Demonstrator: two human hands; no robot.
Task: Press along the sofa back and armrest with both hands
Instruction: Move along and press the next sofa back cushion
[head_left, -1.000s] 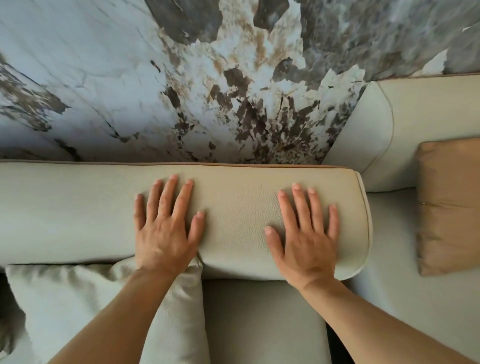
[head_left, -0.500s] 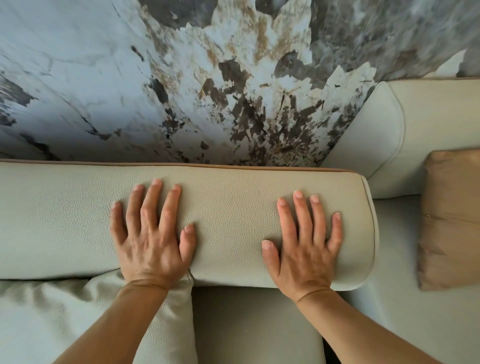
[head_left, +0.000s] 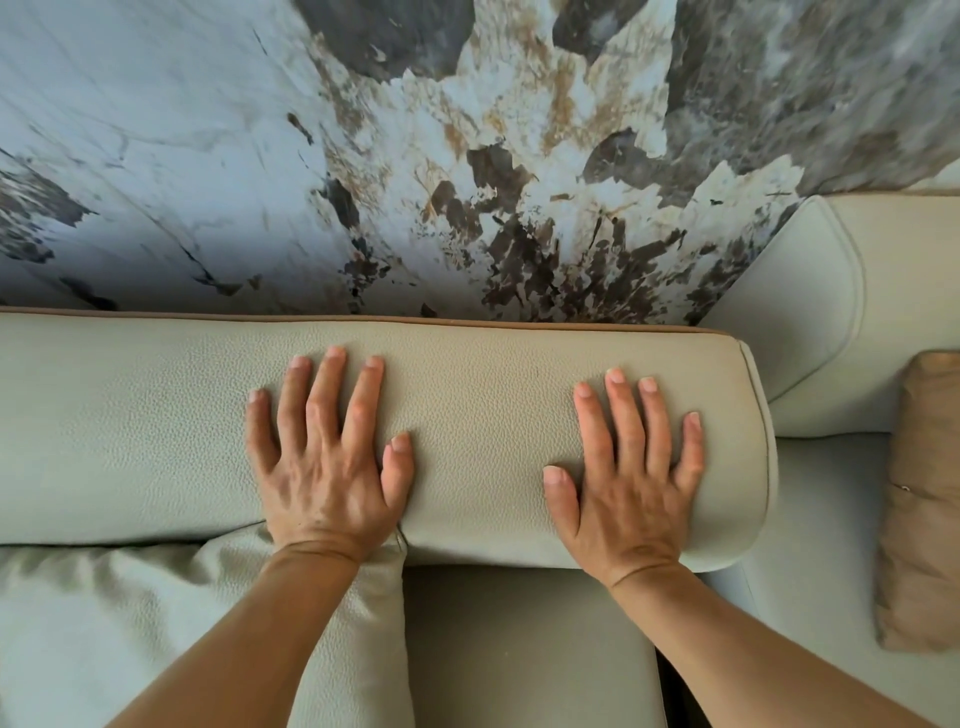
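Pale grey-green fabric cushion (head_left: 130, 623) at 8 o'clock. Left hand (head_left: 324, 457) and right hand (head_left: 631, 480) lie flat, fingers spread, gripping nothing, on the beige pebbled-leather sofa back (head_left: 478, 431) at centre. Tan rectangular pillow (head_left: 922, 499) at 3 o'clock.

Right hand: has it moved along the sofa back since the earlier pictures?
No. The right hand lies flat at the same small gap from the rounded end of the sofa back; only the camera has shifted.

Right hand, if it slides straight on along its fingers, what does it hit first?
The right hand points across the sofa back toward its brown-piped rear edge; past that, likely the marbled wall, though depth is unclear.
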